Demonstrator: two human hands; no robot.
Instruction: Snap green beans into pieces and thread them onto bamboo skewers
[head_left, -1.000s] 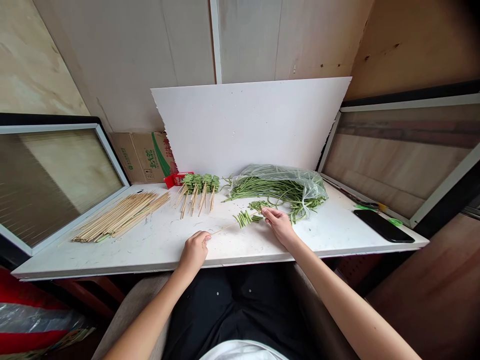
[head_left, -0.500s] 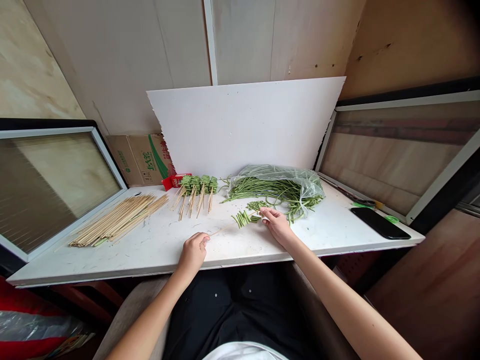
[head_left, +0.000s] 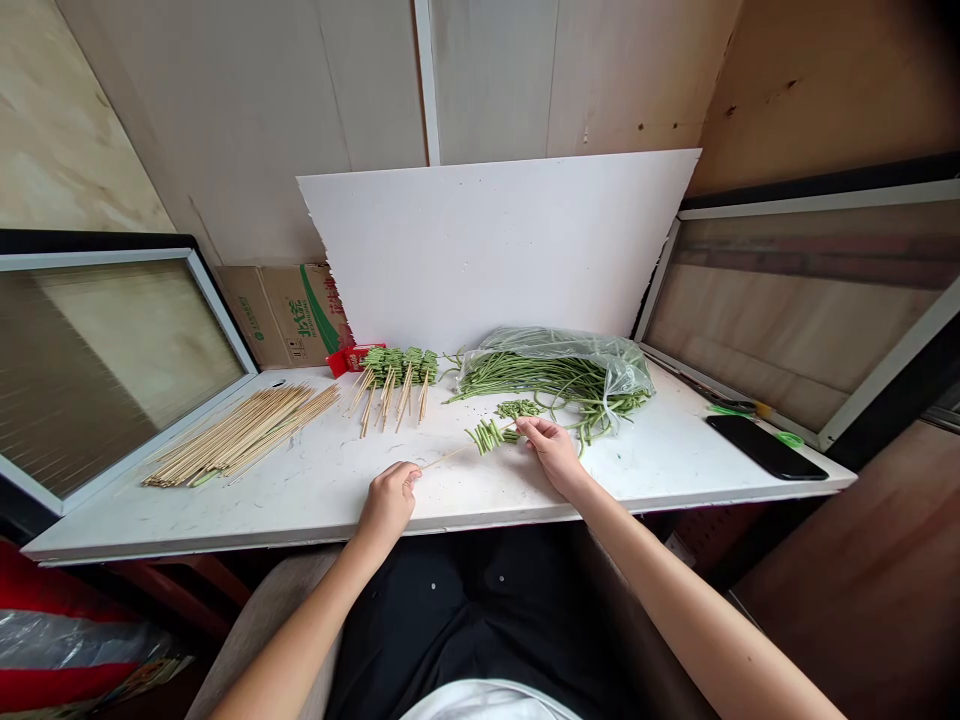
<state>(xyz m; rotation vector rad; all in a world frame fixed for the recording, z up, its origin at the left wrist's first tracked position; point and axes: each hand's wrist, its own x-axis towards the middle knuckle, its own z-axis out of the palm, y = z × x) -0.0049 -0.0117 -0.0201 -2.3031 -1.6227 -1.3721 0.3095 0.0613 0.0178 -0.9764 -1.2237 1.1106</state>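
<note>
My left hand (head_left: 390,497) is closed around the near end of a thin bamboo skewer (head_left: 444,460). Short cut pieces of green long bean (head_left: 486,436) sit crosswise in a row along its farther part. At the skewer's far end, the fingertips of my right hand (head_left: 551,452) are pinched together; whether a bean piece is also between them is hidden. Just behind lies a small pile of cut bean pieces (head_left: 517,408). Whole long beans (head_left: 525,376) lie in a clear plastic bag (head_left: 577,345) beyond my right hand.
Loose bamboo skewers (head_left: 244,435) lie at the left. Filled bean skewers (head_left: 401,367) are stacked near a red packet (head_left: 347,360) and a cardboard box (head_left: 281,315). A black phone (head_left: 765,447) rests at the right. A white board (head_left: 495,250) stands behind.
Both hands keep nearly the same places and grips. More of the bare skewer shows between my left hand and the bean pieces. The view has shifted slightly.
</note>
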